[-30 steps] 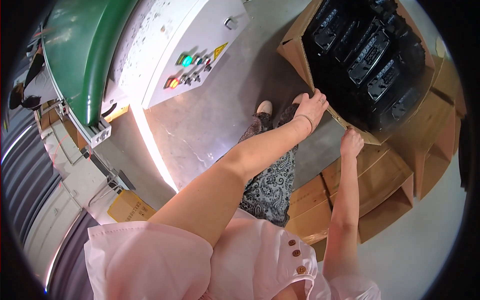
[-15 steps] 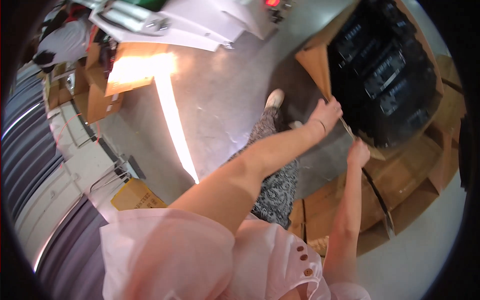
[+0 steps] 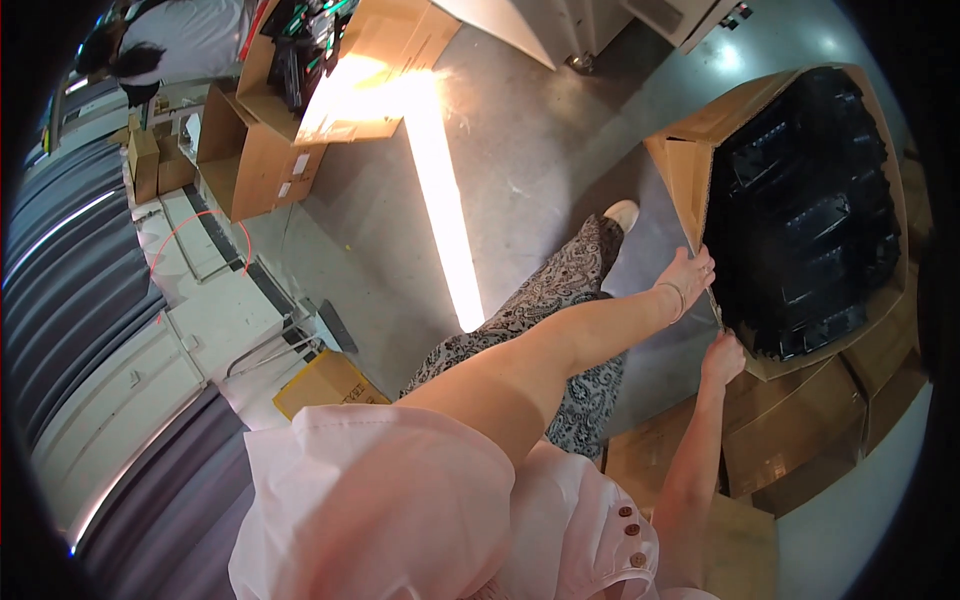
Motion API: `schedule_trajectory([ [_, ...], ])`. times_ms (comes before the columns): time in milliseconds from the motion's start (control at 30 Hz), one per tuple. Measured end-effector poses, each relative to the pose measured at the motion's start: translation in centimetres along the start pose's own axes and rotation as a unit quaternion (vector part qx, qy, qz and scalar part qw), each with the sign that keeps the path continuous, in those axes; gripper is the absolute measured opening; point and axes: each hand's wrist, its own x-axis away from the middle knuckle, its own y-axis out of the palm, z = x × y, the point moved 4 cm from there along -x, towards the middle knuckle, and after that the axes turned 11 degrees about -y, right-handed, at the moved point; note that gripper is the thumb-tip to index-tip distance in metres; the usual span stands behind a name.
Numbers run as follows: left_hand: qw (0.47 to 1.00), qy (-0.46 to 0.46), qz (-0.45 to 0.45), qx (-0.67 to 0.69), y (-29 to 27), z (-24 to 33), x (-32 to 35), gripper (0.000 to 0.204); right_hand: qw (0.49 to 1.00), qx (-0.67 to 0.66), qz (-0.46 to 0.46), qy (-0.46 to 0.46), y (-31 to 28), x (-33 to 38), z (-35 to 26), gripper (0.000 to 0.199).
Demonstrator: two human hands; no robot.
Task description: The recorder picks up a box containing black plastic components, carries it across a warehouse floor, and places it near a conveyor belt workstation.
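Note:
A large open cardboard box [image 3: 688, 178] at the right is filled with shiny black plastic parts [image 3: 805, 215], packed close together. My left hand [image 3: 688, 278] is closed on the near left edge of this box. Just below it, my right hand [image 3: 722, 358] grips the same edge close to the near corner. The fingers of both hands are curled over the cardboard, and some fingertips are hidden behind it. One flap stands folded outward above my left hand.
Brown closed cartons [image 3: 795, 430] lie under and beside the box. At the upper left, another open carton [image 3: 275, 165] holds dark parts, with a person [image 3: 185, 40] behind it. A white machine [image 3: 520, 25] stands ahead. A yellow-edged carton [image 3: 330, 382] lies left of me.
The view has swung, so the surroundings have shifted. The box's opening now shows more fully, and its near edge stands straighter. Both hands have kept hold of it, and my foot has shifted.

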Motion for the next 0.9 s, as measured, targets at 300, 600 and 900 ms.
schedule_trajectory([
  [300, 0.998, 0.046, 0.010, -0.035, 8.3, -3.2, 13.5, 0.042, 0.997, -0.047, 0.009, 0.057, 4.9, 11.7, -11.5, 0.018],
  [600, 0.989, 0.135, 0.035, -0.049, 11.0, -10.3, 23.7, 0.038, 0.983, -0.104, -0.008, 0.153, 6.9, 21.4, -23.3, 0.016],
  [900, 0.984, 0.173, 0.013, -0.037, 16.1, -18.2, 34.4, 0.046, 0.977, -0.132, 0.028, 0.163, 8.8, 30.2, -37.4, 0.009],
])
